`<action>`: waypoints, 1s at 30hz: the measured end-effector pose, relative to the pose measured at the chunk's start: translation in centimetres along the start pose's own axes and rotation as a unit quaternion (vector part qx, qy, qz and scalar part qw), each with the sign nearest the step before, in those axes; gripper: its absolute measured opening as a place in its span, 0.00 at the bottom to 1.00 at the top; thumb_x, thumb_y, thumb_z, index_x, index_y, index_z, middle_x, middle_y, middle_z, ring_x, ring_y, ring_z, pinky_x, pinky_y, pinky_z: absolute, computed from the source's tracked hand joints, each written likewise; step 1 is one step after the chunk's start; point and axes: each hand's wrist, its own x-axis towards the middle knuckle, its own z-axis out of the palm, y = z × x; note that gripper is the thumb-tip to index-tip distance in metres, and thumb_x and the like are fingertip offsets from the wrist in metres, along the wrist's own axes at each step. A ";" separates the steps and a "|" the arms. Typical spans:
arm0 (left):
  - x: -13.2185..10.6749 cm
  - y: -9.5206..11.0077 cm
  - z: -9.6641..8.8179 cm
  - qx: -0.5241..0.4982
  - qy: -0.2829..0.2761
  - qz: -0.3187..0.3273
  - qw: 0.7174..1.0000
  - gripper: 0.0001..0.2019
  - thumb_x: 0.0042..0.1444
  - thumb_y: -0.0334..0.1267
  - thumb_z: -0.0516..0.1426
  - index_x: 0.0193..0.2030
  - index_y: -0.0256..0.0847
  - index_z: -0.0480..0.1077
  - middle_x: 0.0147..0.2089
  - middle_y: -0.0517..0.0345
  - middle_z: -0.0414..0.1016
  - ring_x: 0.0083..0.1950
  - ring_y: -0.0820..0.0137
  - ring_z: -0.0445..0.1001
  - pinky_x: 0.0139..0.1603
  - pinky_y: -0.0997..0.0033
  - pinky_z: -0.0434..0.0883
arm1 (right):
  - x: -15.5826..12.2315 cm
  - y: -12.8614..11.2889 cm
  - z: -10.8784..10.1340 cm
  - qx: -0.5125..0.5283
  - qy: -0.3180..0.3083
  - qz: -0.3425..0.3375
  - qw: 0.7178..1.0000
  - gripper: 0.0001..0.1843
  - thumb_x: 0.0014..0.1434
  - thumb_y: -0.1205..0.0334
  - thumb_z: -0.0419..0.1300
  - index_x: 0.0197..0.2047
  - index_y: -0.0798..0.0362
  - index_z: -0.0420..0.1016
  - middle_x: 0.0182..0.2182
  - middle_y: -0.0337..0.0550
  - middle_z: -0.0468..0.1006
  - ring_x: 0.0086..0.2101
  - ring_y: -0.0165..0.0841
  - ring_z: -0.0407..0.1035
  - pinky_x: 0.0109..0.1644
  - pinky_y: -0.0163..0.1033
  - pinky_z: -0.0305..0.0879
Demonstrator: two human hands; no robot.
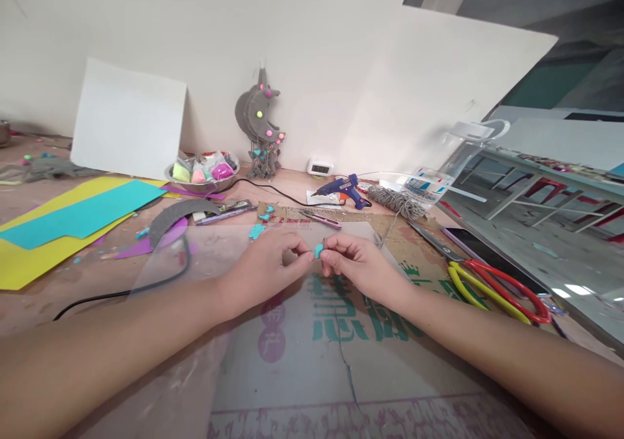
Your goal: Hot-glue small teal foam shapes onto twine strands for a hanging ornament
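A small turquoise foam piece [318, 251] is pinched between my two hands over the plastic-covered cardboard. The thumb and forefinger of my left hand [263, 266] meet its left side. My right hand [365, 270] grips its right side with thumb and fingers, and the fingers hide part of it. More turquoise cut pieces [256, 231] lie just beyond my left hand. Behind the hands rests a pink-handled pointed tool [322, 219]. A thin grey cord [347, 364] lies across the sheet below.
A blue glue gun [344, 188], coiled grey cord [397, 202] and digital clock [320, 166] stand behind. Scissors [492, 286] and a phone [492, 257] lie right. Turquoise foam [82, 211], a clay bowl [205, 182] and a black cable [97, 300] are left. A grey moon ornament [260, 114] hangs behind.
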 end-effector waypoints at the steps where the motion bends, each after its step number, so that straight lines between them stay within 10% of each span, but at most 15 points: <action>1: 0.0 -0.1 0.0 -0.003 -0.005 -0.002 1.000 0.11 0.56 0.37 0.50 0.25 0.40 0.66 0.27 0.62 0.70 0.34 0.71 0.68 0.36 0.71 0.63 | 0.0 0.0 0.0 0.000 -0.001 0.002 1.000 0.11 0.58 0.56 0.55 0.28 0.54 0.67 0.22 0.36 0.69 0.24 0.26 0.60 0.29 0.32 0.56; 30: 0.1 -0.3 0.0 -0.043 -0.020 -0.028 0.998 0.13 0.58 0.39 0.48 0.26 0.40 0.67 0.27 0.61 0.71 0.33 0.71 0.68 0.33 0.72 0.63 | -0.1 -0.6 0.0 0.011 0.020 0.025 0.999 0.10 0.57 0.56 0.56 0.32 0.55 0.69 0.22 0.36 0.71 0.23 0.25 0.61 0.27 0.32 0.56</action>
